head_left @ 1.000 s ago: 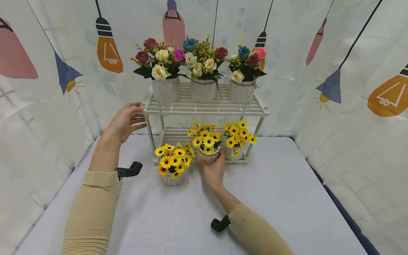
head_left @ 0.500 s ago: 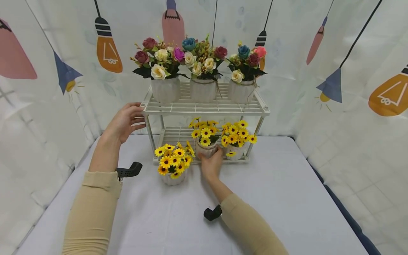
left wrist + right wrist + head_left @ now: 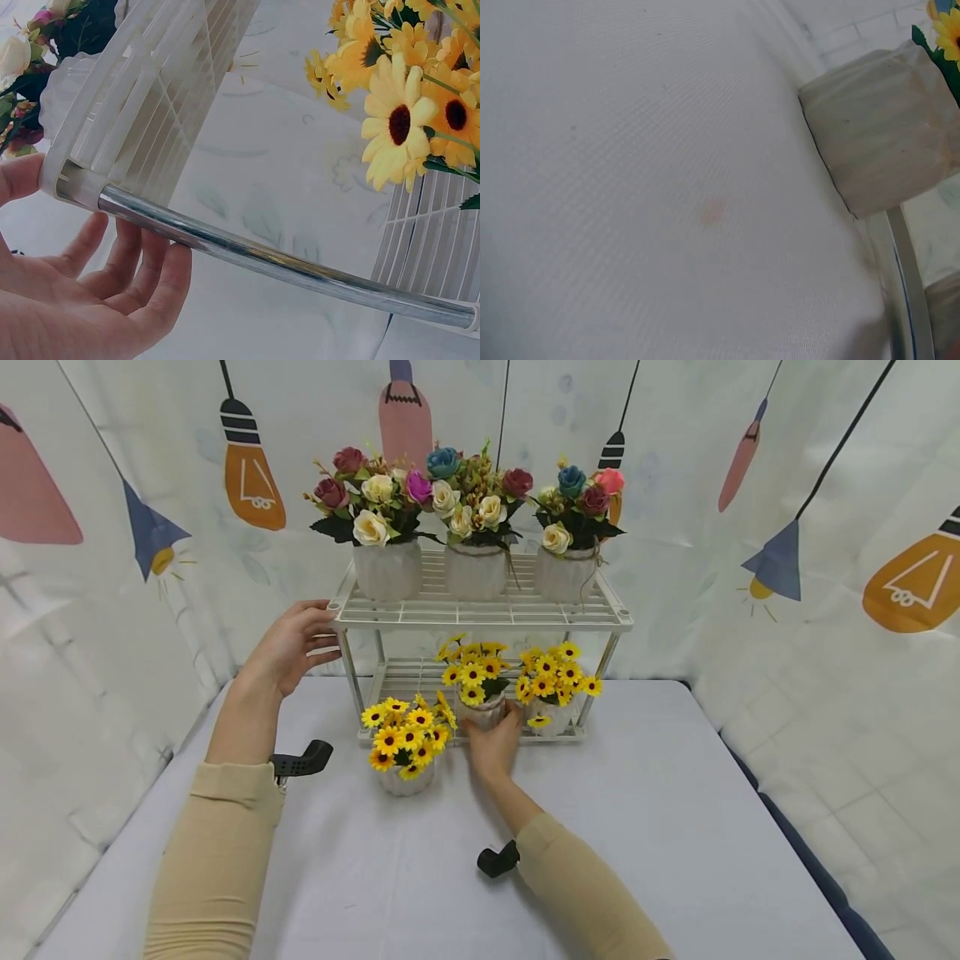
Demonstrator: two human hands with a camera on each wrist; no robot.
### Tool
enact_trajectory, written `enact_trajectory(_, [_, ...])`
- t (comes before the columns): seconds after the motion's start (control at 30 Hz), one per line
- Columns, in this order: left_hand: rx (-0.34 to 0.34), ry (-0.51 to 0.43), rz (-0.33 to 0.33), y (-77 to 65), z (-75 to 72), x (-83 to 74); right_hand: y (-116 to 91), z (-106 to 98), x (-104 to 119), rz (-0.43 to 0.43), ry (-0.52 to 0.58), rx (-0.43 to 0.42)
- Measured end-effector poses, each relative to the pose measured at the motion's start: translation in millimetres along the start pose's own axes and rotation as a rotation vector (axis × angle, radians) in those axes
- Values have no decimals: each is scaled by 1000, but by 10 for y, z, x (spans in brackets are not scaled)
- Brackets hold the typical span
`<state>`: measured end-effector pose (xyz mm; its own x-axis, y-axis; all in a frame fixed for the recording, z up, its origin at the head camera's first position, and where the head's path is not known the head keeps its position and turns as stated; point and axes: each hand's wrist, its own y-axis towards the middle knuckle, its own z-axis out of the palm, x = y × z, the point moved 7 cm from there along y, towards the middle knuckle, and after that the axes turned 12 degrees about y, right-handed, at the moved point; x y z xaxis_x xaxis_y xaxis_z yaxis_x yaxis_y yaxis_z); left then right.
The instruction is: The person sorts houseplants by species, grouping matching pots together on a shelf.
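My right hand (image 3: pixel 492 750) holds a whitish flowerpot (image 3: pixel 482 713) of yellow daisy-like flowers at the lower tier of a white wire rack (image 3: pixel 480 617), thumb on the left side and fingers on the right. My left hand (image 3: pixel 287 650) touches the rack's upper left corner. In the left wrist view its loosely bent fingers (image 3: pixel 169 281) meet the metal post (image 3: pixel 270 262) from outside. To the right of the held pot is a second daisy pot (image 3: pixel 550 720) on the lower tier. A third daisy pot (image 3: pixel 406 779) stands on the table, in front of the rack. The right wrist view does not show my right hand clearly.
Several larger blooms fill three pots on the upper tier: a left rose pot (image 3: pixel 388 572), a middle rose pot (image 3: pixel 476 573) and a right rose pot (image 3: pixel 564 575). White cloth covers the table (image 3: pixel 390 877). Behind hangs a printed curtain (image 3: pixel 675 460).
My right hand has carried the daisy pot back and slightly left, away from the right-hand pot, over the lower tier. The left hand has stayed at the rack's corner.
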<state>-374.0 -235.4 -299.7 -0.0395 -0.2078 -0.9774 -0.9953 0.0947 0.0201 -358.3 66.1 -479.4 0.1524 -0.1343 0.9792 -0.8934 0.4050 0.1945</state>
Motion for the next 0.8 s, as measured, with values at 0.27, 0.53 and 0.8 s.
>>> enact_trajectory(0.27, [-4, 0, 0, 1, -1, 4, -115, -88, 78, -57, 32, 61])
enact_trajectory(0.53, [-5, -8, -8, -2, 13, -13, -337, -182, 146, -25, 66, 146])
enact_trajectory(0.8, [-10, -10, -10, -18, 5, -6, -637, -62, 103, 79, 60, 313])
